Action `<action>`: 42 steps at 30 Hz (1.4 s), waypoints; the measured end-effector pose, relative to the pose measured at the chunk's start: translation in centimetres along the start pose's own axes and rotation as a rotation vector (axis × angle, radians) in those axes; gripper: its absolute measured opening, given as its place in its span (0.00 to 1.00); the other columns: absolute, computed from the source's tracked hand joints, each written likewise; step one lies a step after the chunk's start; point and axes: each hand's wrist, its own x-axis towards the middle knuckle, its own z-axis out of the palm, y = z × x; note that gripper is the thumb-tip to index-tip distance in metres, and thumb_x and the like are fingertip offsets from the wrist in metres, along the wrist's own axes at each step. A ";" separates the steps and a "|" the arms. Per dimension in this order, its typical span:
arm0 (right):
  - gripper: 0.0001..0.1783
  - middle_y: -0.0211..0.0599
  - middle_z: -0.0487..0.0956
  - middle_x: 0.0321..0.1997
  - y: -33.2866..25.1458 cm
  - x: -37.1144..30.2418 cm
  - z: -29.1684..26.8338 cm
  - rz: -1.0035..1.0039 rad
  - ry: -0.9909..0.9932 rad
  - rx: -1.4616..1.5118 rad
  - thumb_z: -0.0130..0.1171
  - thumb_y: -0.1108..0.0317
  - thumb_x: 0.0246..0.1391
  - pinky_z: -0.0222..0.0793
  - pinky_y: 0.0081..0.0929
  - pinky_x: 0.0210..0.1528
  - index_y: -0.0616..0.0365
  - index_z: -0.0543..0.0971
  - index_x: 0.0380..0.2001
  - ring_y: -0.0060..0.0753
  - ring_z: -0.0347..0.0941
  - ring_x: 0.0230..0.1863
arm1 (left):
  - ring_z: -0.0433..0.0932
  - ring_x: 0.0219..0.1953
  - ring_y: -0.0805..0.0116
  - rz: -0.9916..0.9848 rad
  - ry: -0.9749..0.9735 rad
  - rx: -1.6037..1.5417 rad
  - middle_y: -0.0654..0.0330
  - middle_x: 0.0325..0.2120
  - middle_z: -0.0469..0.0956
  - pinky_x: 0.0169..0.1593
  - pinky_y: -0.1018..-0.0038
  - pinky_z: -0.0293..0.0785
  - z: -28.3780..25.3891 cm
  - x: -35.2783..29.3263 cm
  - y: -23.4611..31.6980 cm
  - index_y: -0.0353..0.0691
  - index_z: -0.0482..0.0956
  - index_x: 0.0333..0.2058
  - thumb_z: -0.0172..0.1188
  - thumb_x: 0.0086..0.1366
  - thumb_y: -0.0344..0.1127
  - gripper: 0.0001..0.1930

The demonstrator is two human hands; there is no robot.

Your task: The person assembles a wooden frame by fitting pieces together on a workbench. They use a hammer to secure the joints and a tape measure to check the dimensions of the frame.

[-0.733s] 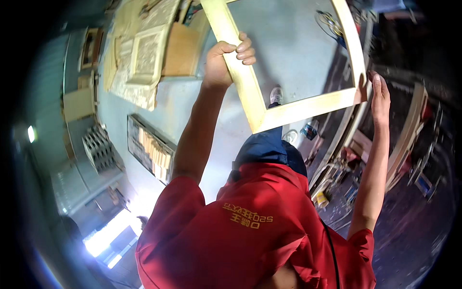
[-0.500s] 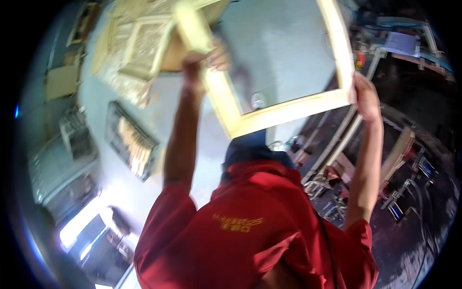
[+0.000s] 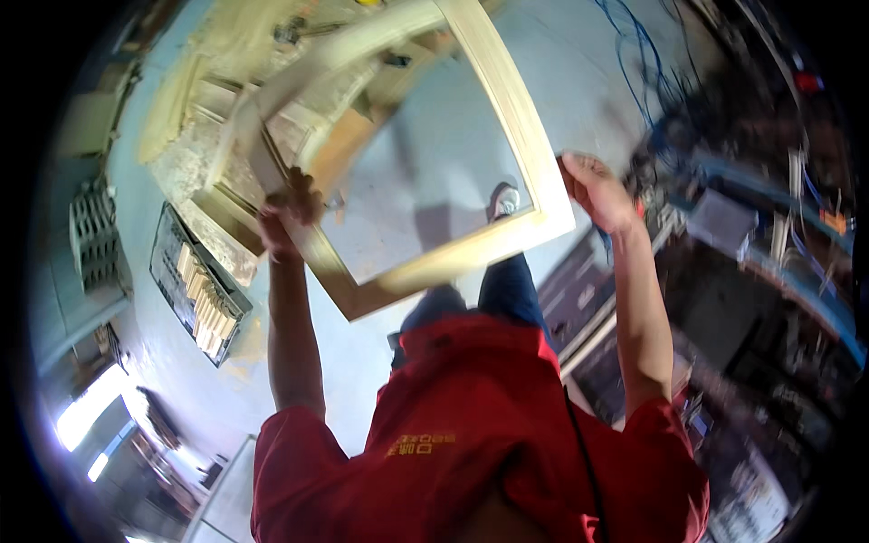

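A pale rectangular wooden frame [image 3: 502, 86] is held up in front of me, tilted, with its lower corner toward my body. Around its left rail my left hand [image 3: 291, 214] is closed, the fingers reaching over the wood. At the outer edge of the right rail is my right hand [image 3: 597, 188], its fingers bent against the wood near the lower right corner. The left and far parts of the frame are smeared by motion. Through its opening I see the grey floor and one of my shoes [image 3: 505, 200].
On the left floor lies a dark crate [image 3: 237, 328] of light wooden strips. Beyond it, more wooden frames and boards [image 3: 231, 217] rest on a worn panel. Blue hoses or cables [image 3: 644, 63] trail at the far right, near a cluttered blue rack [image 3: 787, 281].
The frame and both hands have shifted left and lower in the view, and more of the frame shows. The surroundings have shifted too, with the crate now farther left.
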 end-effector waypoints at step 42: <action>0.44 0.42 0.78 0.61 -16.5 77.7 25.6 0.083 -0.708 -2.252 0.70 0.35 0.42 0.73 0.43 0.60 0.53 0.79 0.57 0.43 0.76 0.61 | 0.77 0.26 0.75 0.189 1.448 0.670 0.65 0.25 0.79 0.30 0.75 0.75 -13.3 31.9 1.3 0.34 0.77 0.40 0.68 0.47 0.22 0.18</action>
